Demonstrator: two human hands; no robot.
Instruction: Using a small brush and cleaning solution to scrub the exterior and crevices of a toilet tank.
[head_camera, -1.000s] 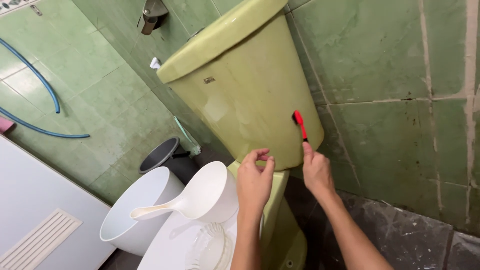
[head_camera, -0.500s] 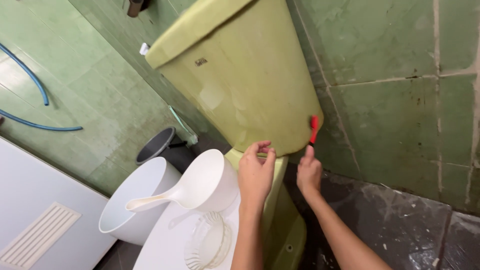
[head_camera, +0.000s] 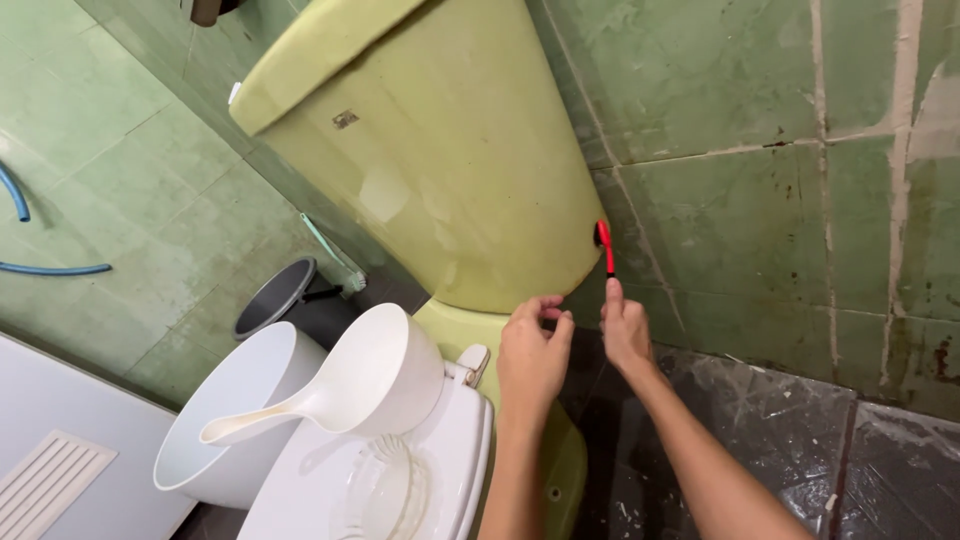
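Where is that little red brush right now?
The red brush is right of centre, held upright by the right hand against the lower right side of the green toilet tank, beside the tiled wall.

Red toothbrush (head_camera: 606, 248), upright, bristles against green cistern (head_camera: 450, 170) side.

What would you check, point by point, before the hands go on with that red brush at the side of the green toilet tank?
1. Right hand grips the red brush by its lower end: ok.
2. Brush head meets the tank at its lower right edge, beside the wall: ok.
3. Left hand is empty, fingers curled just under the tank's base: ok.
4. White dipper rests on the closed toilet lid, apart from both hands: ok.
5. Whether the left hand touches the tank: cannot tell.
6. Wall tiles beside the brush look stained: not ok.
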